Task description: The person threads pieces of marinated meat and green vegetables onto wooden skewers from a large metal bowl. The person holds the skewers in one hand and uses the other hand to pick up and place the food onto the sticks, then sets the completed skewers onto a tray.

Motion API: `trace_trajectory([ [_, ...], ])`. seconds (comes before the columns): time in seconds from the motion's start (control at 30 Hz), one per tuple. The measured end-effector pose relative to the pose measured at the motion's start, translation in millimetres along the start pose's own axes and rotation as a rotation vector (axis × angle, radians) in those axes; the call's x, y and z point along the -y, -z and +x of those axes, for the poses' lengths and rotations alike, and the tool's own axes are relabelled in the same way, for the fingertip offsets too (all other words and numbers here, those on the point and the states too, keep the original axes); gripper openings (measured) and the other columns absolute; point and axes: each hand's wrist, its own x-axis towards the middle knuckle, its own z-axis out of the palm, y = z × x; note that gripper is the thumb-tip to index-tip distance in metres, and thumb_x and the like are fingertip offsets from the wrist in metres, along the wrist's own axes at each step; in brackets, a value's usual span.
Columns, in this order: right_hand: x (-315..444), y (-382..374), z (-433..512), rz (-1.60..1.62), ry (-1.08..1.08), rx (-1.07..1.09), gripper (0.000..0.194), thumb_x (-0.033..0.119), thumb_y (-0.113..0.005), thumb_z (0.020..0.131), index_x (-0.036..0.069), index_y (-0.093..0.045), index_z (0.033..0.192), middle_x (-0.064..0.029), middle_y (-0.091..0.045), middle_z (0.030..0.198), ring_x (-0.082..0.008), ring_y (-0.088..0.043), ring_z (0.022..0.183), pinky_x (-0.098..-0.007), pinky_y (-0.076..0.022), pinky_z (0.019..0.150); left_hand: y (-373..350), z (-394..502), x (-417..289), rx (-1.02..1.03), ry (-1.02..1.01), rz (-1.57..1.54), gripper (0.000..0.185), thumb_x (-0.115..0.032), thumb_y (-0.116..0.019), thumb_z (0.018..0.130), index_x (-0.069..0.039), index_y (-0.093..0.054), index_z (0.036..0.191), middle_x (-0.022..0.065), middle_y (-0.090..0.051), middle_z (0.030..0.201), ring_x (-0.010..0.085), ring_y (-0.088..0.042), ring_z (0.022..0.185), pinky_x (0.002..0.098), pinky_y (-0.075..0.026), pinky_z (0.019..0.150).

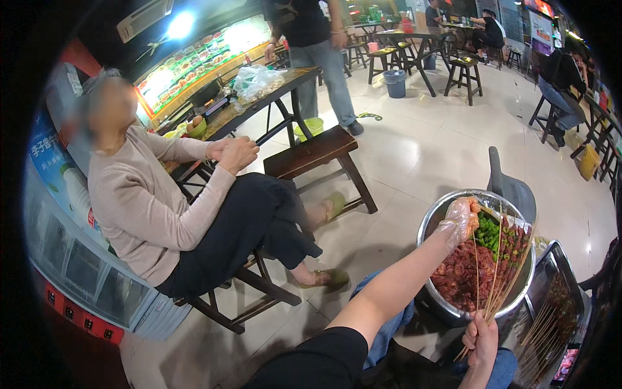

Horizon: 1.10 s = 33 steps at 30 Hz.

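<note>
A steel bowl [423, 232] before me holds raw chopped red meat [464, 277] and cut green peppers [487, 231]. My left hand [460, 219], in a clear plastic glove, is over the bowl's far left part, beside the peppers; its fingers are bent, and whether they pinch anything is hidden. Below the near rim, my bare right hand [481, 335] grips a fanned bundle of thin bamboo skewers [496, 302]. Several of them carry threaded meat and pepper pieces [516, 239] along their upper ends, at the bowl's right side; others look bare.
Right of the bowl, a metal tray [554, 260] holds finished-looking skewers [544, 323], with a lit phone [566, 362] near its edge. A grey plastic scoop [515, 189] lies behind the bowl. At left a person [141, 194] sits beside a wooden bench [311, 153].
</note>
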Motion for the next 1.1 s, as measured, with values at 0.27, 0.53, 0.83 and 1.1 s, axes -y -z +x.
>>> trace_trajectory([
  [0.27,-2.3,-0.8,2.5,-0.029,0.025,-0.039,0.012,0.015,-0.048,0.097,0.005,-0.052,0.091,0.0006,-0.042,0.052,-0.0059,-0.031,0.037,-0.0210,-0.0221,0.032,-6.4,-3.2,6.5,-0.021,-0.124,0.115,0.021,-0.013,-0.044,0.087,-0.013,-0.045,0.066,-0.0014,-0.043,0.056,0.0080,-0.027,0.036,0.0246,-0.022,0.034],
  [0.53,-7.6,-3.1,3.5,-0.030,0.047,-0.041,0.013,0.016,-0.049,0.097,0.005,-0.051,0.091,0.0014,-0.042,0.053,-0.0056,-0.031,0.037,-0.0207,-0.0227,0.032,4.3,-0.9,14.8,-0.008,-0.177,0.165,0.023,-0.014,-0.048,0.091,-0.013,-0.045,0.068,0.0005,-0.047,0.061,0.0064,-0.029,0.040,0.0242,-0.024,0.037],
  [0.83,-3.0,-9.0,5.6,-0.036,0.095,-0.093,0.008,0.012,-0.052,0.095,0.004,-0.052,0.095,0.0029,-0.043,0.055,-0.0044,-0.033,0.039,-0.0195,-0.0223,0.034,19.0,10.3,26.3,0.157,0.127,-0.040,0.014,-0.009,-0.050,0.090,-0.003,-0.055,0.078,0.0049,-0.054,0.069,0.0095,-0.052,0.052,0.0239,-0.049,0.045],
  [1.1,1.6,13.7,6.7,0.169,0.047,0.060,0.014,0.017,-0.050,0.097,0.003,-0.053,0.099,0.0009,-0.046,0.058,-0.0061,-0.030,0.041,-0.0215,-0.0224,0.037,-23.4,-43.5,-11.6,0.077,0.247,0.600,0.032,-0.033,-0.053,0.095,-0.006,-0.058,0.110,0.0080,-0.057,0.113,0.0201,-0.055,0.101,0.0299,-0.046,0.087],
])
